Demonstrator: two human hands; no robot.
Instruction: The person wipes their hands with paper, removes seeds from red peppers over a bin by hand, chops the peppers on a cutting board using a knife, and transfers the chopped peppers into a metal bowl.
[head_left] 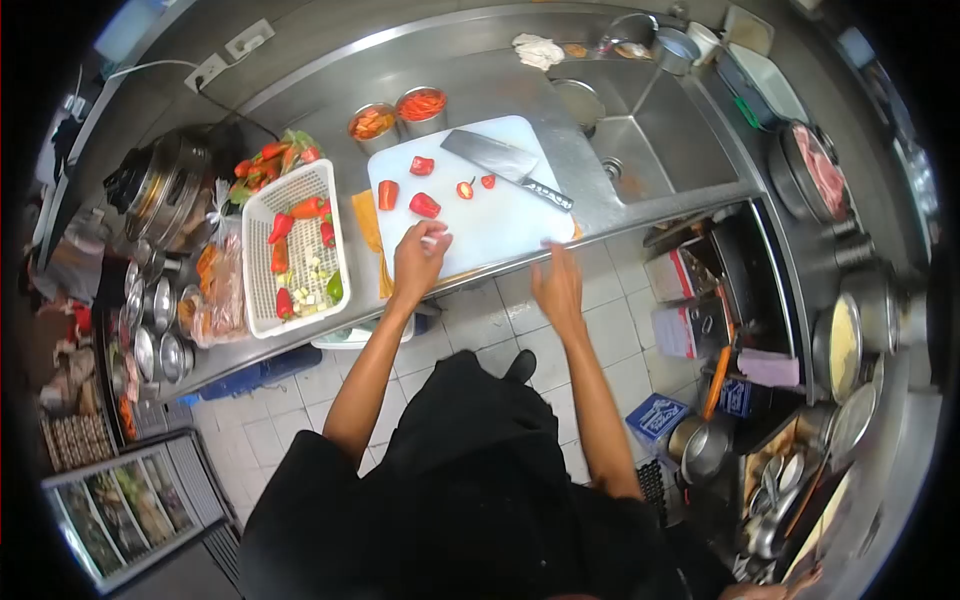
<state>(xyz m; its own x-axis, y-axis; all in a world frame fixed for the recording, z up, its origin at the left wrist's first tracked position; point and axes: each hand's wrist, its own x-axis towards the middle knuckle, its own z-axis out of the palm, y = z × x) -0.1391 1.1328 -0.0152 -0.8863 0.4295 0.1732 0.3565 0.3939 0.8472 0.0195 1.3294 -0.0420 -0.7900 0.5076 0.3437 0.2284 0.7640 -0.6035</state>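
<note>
My left hand (420,258) is over the front edge of the white cutting board (490,235), just below a red pepper piece (424,205), its fingers apart and holding nothing. To the right, my right hand (558,285) hovers in front of the counter edge with fingers spread and empty. A cleaver (490,155) lies flat across the board's upper right, its dark handle (548,194) pointing toward the right corner. Several red pepper pieces rest on the board, including a small cut end (465,189) with a stem. An orange cloth (370,225) sticks out under the board's left side.
A white basket (337,225) with peppers stands left of the board. Two metal containers (421,108) of sliced peppers sit behind it. The sink (665,150) is at the right. Pots and a metal tray of meat (818,170) line the right counter.
</note>
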